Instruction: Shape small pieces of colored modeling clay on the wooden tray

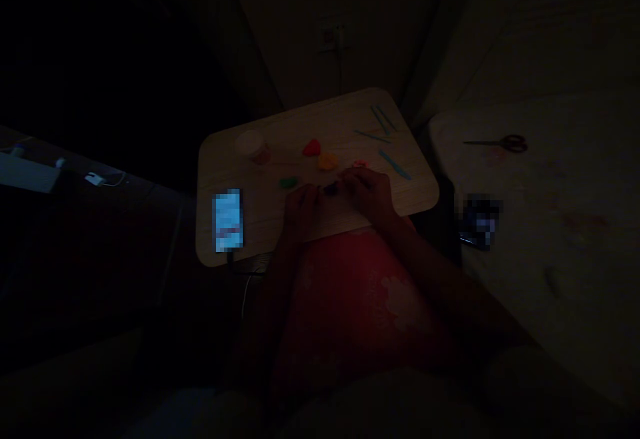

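Observation:
In dim light, my left hand (pixel 301 203) and my right hand (pixel 371 193) meet near the front edge of a small wooden-topped table (pixel 260 215). Their fingers are curled in around a dark lump of modelling clay (pixel 331 189) between the fingertips. Its exact shape is lost in shadow. Just beyond lie a red clay piece (pixel 313 147), a yellow-orange clay lump (pixel 328 161) and a green clay piece (pixel 289 183). A pinkish-red clay piece (pixel 360 163) sits close behind my right fingers.
Thin blue sticks (pixel 383 120) and a blue modelling knife (pixel 395 164) lie at the right. At the left are a tub with a pale lid (pixel 250 142) and a lit phone (pixel 228 220) with a cable. Scissors (pixel 500 143) and another phone (pixel 479 222) rest on a pale surface.

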The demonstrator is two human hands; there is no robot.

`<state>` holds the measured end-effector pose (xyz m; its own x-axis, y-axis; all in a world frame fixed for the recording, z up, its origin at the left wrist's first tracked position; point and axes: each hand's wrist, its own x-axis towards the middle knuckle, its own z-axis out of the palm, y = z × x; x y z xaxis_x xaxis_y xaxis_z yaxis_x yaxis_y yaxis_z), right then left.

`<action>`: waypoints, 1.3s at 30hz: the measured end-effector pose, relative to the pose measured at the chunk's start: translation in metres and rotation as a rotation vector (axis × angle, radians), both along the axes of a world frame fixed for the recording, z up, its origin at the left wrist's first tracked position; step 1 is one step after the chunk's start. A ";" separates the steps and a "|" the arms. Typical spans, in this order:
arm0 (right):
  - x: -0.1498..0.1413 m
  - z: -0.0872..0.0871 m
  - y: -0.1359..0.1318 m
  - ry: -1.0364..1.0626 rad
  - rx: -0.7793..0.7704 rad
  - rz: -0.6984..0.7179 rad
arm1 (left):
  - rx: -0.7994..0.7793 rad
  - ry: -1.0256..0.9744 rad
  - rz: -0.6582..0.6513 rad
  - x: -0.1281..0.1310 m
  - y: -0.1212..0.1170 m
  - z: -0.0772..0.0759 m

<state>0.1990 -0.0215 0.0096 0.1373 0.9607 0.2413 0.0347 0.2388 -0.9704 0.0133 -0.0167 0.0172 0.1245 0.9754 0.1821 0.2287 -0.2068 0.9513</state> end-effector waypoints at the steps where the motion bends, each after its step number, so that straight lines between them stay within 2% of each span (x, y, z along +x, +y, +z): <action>1: 0.000 0.000 0.000 0.016 0.012 0.001 | 0.001 -0.006 -0.001 0.000 0.000 0.000; 9: 0.006 -0.007 0.006 0.055 0.145 0.099 | -0.019 -0.038 0.021 0.001 0.001 0.001; 13: 0.005 -0.008 0.005 0.072 0.105 0.119 | -0.009 -0.064 0.024 0.002 0.001 0.001; 21: 0.004 -0.005 0.004 -0.049 0.074 0.037 | 0.000 -0.056 0.004 0.001 0.001 0.000; 34: -0.001 -0.012 0.005 0.077 -0.059 0.008 | 0.002 -0.054 0.025 0.002 0.002 0.000; 39: -0.001 -0.007 0.003 0.032 -0.062 -0.022 | -0.016 -0.055 0.021 0.002 0.001 0.001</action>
